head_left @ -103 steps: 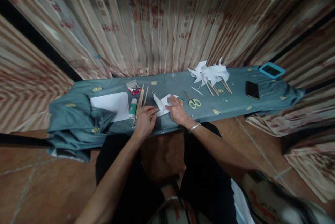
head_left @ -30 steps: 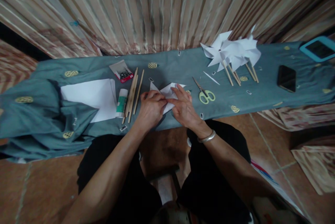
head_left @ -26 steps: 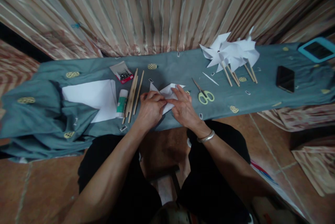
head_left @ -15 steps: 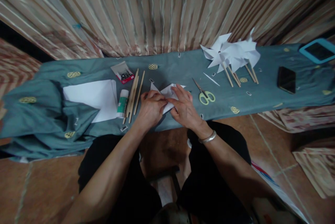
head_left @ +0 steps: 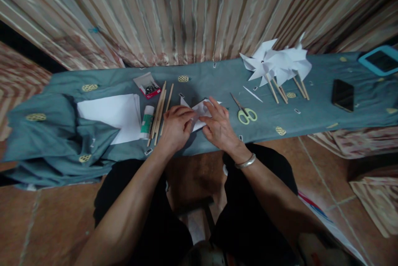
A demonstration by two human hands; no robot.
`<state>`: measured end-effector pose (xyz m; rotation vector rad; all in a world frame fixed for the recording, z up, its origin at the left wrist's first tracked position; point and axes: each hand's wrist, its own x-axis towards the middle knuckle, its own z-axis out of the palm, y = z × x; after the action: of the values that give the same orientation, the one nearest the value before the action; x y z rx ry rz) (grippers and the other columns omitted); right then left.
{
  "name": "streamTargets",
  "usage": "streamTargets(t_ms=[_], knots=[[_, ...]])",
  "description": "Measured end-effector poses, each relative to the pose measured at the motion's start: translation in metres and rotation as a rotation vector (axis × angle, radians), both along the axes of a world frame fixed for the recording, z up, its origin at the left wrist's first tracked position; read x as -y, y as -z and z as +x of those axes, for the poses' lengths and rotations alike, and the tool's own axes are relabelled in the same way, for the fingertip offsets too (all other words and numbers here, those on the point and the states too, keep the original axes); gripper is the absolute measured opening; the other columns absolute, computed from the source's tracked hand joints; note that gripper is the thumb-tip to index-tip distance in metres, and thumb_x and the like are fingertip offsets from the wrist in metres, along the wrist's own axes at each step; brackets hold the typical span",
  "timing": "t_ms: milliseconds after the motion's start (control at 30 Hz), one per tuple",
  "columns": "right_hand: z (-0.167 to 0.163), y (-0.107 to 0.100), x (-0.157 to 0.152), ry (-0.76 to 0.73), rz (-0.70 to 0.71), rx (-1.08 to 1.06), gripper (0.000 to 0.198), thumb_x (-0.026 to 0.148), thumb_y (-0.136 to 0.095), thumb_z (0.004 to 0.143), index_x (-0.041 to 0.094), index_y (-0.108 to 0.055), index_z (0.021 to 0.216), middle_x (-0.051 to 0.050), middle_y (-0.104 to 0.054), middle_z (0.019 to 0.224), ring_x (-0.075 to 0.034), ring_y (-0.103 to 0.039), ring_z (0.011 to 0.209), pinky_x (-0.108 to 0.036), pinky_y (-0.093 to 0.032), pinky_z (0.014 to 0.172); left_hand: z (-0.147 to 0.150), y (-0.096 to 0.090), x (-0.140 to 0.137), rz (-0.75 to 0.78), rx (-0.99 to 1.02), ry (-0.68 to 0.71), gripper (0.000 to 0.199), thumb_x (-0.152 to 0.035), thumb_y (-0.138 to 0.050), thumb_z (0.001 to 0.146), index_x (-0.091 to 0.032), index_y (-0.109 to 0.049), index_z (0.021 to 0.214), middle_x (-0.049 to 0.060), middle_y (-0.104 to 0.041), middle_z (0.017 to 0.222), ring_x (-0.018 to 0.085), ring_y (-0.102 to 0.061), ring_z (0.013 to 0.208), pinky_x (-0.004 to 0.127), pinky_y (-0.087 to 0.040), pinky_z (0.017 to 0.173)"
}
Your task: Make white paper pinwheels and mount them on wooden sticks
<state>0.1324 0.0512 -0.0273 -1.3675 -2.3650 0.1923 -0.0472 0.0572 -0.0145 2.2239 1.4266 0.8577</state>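
Observation:
A white sheet of paper (head_left: 200,121), cut and partly folded with pointed corners, lies near the front edge of the cloth-covered table between my hands. My left hand (head_left: 177,127) is closed at the paper's left side, its bent fingers hiding part of it. On the right side, my right hand (head_left: 219,127) holds the paper with thumb and fingers curved over it. Beyond my right hand lie scissors (head_left: 246,115) with light green handles. Several wooden sticks (head_left: 159,112) lie just left of my left hand, beside a green and white glue stick (head_left: 146,123).
A small open box (head_left: 148,87) holds metal pins. White paper sheets (head_left: 108,112) lie at left, partly under bunched cloth (head_left: 62,133). Paper pinwheels (head_left: 276,65) on sticks rest at the back right. Further right are a phone (head_left: 343,95) and a blue-framed tablet (head_left: 381,59). A paper sliver (head_left: 252,94) lies near the scissors.
My left hand has shifted left, away from the paper's middle, uncovering more of it. My right hand stays nearly in place on the paper. The whole view has shifted slightly.

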Motion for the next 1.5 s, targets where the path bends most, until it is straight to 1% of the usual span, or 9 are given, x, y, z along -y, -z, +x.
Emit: streamTargets(t_ms=[200,367,433,567,667,833,1033,1267,1500], knots=[[-0.001,0.0,-0.002,0.03,-0.037,-0.024,0.032,0.014,-0.047,0.081,0.018,-0.072,0.102,-0.012,-0.044,0.148,-0.031,-0.022,0.145,-0.053,-0.025,0.111,-0.015,-0.017,0.031,0.047,0.255,-0.175,0.023,-0.027,-0.053,0.089,-0.021,-0.073,0.097,0.006,-0.071,0.101,0.02,-0.061,0.098,0.037,-0.047,0.093],[-0.001,0.001,-0.006,0.049,-0.091,-0.071,0.034,0.014,-0.047,0.08,0.018,-0.072,0.102,-0.011,-0.045,0.147,-0.031,-0.022,0.145,-0.055,-0.026,0.11,0.009,-0.011,0.065,-0.541,0.859,-0.16,0.017,-0.032,-0.067,0.079,-0.018,-0.074,0.087,0.006,-0.073,0.087,0.017,-0.067,0.071,0.032,-0.053,0.073],[-0.001,0.001,-0.007,0.058,-0.107,-0.092,0.034,0.014,-0.047,0.08,0.019,-0.072,0.102,-0.01,-0.045,0.147,-0.03,-0.023,0.145,-0.056,-0.026,0.11,0.021,-0.005,0.069,-0.801,1.122,-0.214,0.028,-0.026,-0.076,0.07,-0.016,-0.071,0.095,0.009,-0.073,0.099,0.021,-0.07,0.082,0.033,-0.053,0.076],[-0.002,0.001,-0.009,0.077,-0.136,-0.129,0.035,0.013,-0.047,0.079,0.019,-0.073,0.103,-0.011,-0.046,0.147,-0.03,-0.025,0.144,-0.056,-0.026,0.109,0.035,-0.003,0.062,-0.939,1.438,-0.304,0.03,-0.012,-0.07,0.07,-0.017,-0.063,0.099,0.009,-0.069,0.111,0.019,-0.067,0.101,0.036,-0.048,0.095],[-0.001,-0.001,-0.01,0.1,-0.151,-0.15,0.037,0.012,-0.047,0.078,0.019,-0.073,0.103,-0.012,-0.047,0.146,-0.03,-0.025,0.144,-0.057,-0.026,0.109,0.039,-0.007,0.055,-0.943,1.491,-0.312,0.025,-0.008,-0.062,0.076,-0.019,-0.058,0.098,0.006,-0.067,0.115,0.016,-0.065,0.105,0.032,-0.045,0.097],[0.0,-0.004,-0.011,0.121,-0.181,-0.167,0.037,0.013,-0.047,0.079,0.019,-0.073,0.105,-0.012,-0.047,0.145,-0.03,-0.025,0.144,-0.055,-0.027,0.11,0.043,-0.009,0.049,-0.948,1.502,-0.291,0.023,-0.008,-0.059,0.078,-0.02,-0.059,0.098,0.004,-0.068,0.112,0.012,-0.065,0.095,0.023,-0.046,0.076],[-0.001,-0.004,-0.011,0.129,-0.185,-0.202,0.036,0.013,-0.047,0.079,0.019,-0.073,0.103,-0.012,-0.049,0.143,-0.03,-0.027,0.144,-0.057,-0.028,0.11,0.043,-0.01,0.036,-0.981,1.602,-0.319,0.02,-0.002,-0.062,0.074,-0.016,-0.064,0.088,-0.001,-0.068,0.081,0.006,-0.062,0.067,0.016,-0.041,0.056],[-0.005,-0.003,-0.005,0.123,-0.134,-0.195,0.037,0.013,-0.047,0.08,0.019,-0.072,0.108,-0.013,-0.048,0.144,-0.03,-0.026,0.144,-0.055,-0.027,0.111,0.043,-0.009,0.032,-1.005,1.648,-0.36,0.011,-0.005,-0.065,0.072,-0.014,-0.064,0.076,-0.002,-0.065,0.068,0.007,-0.061,0.061,0.016,-0.043,0.055],[-0.013,-0.005,0.009,0.108,0.033,-0.185,0.044,0.016,-0.046,0.083,0.018,-0.062,0.123,-0.014,-0.039,0.15,-0.029,-0.021,0.146,-0.055,-0.026,0.111,0.033,-0.012,0.028,-0.914,1.65,-0.307,0.017,-0.032,-0.07,0.074,-0.018,-0.068,0.083,-0.001,-0.07,0.078,0.01,-0.062,0.07,0.022,-0.046,0.066]])
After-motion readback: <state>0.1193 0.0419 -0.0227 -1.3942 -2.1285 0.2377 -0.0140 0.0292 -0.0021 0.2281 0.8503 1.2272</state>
